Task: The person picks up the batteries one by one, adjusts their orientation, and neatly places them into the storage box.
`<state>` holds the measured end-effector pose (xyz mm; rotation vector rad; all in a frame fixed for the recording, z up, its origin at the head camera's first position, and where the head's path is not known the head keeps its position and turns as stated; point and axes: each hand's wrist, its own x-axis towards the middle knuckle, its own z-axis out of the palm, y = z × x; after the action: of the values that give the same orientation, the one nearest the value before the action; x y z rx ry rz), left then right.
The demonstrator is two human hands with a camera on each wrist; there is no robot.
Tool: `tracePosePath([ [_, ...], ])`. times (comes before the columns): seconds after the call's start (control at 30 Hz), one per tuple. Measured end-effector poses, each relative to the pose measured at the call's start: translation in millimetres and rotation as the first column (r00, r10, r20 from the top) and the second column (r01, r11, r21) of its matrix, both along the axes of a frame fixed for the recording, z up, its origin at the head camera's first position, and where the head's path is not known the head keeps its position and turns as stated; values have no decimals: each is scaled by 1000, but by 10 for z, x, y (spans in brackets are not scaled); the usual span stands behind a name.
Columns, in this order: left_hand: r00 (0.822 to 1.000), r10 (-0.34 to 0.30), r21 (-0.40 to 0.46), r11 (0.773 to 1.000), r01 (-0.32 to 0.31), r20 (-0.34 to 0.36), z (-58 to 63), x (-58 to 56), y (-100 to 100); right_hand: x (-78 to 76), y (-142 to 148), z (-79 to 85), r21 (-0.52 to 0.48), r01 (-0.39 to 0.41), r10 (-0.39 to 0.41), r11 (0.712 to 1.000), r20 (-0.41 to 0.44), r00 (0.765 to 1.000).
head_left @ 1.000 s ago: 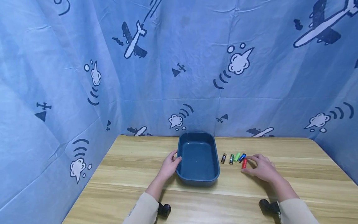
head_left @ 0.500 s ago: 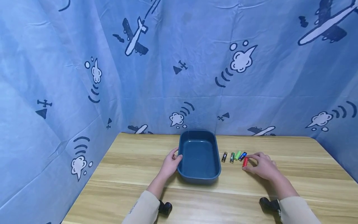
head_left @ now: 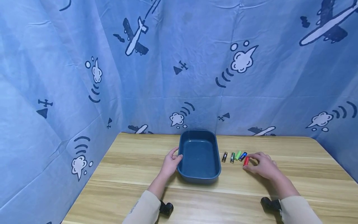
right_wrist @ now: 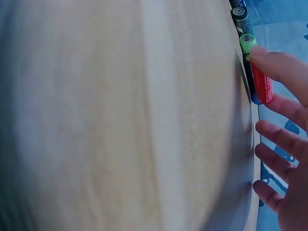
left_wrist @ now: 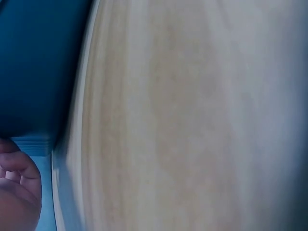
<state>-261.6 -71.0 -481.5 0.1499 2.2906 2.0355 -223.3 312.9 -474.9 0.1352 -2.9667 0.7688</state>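
Note:
A dark blue rectangular bin (head_left: 199, 179) stands on the wooden table. My left hand (head_left: 169, 165) grips its left side, thumb over the rim and fingers along the outer wall; in the left wrist view, part of the left hand (left_wrist: 19, 185) shows beside the bin (left_wrist: 38, 72). Between thumb and index finger, my right hand (head_left: 261, 166) pinches a red battery (head_left: 246, 161); the right wrist view shows this red battery (right_wrist: 262, 84) upright, other fingers spread. Just left of it lie a blue battery (head_left: 243, 156), a light green battery (head_left: 238, 155), a dark green battery (head_left: 232, 157) and a black battery (head_left: 224, 157).
The wooden table (head_left: 134, 177) ends at a blue curtain (head_left: 195, 77) printed with planes, which hangs behind it and along the left side. Black wrist devices (head_left: 166, 209) sit below both sleeves.
The head view has tilted slightly down. The red battery in my right hand has shifted a little to the right, slightly away from the blue one. My left hand stays on the bin.

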Motion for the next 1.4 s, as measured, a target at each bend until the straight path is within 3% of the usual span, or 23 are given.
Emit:
tracePosePath([
  [0.13, 1000, 21, 14, 1000, -21, -6, 16, -8, 4, -24, 6, 35, -45, -19, 19, 999, -5, 1000],
  [0.3, 997, 56, 21, 998, -58, 55, 41, -28, 32, -69, -5, 111, -145, -47, 46, 988, -12, 999],
  [0.5, 994, 107, -6, 994, -107, 19, 23, -54, 69, -91, -58, 227, -198, -76, 70, 977, -38, 997],
  [0.63, 994, 111, 3, 994, -111, 12, 9, -58, 74, -107, -89, 298, -219, -89, 79, 972, -54, 995],
  [0.9, 993, 101, 66, 992, -105, 61, 27, -23, 66, -151, -147, 390, -226, -96, 85, 969, -60, 995],
  [1.4, 991, 101, 77, 991, -108, 85, 16, -25, 50, -196, -208, 526, -225, -102, 96, 969, -37, 995],
])
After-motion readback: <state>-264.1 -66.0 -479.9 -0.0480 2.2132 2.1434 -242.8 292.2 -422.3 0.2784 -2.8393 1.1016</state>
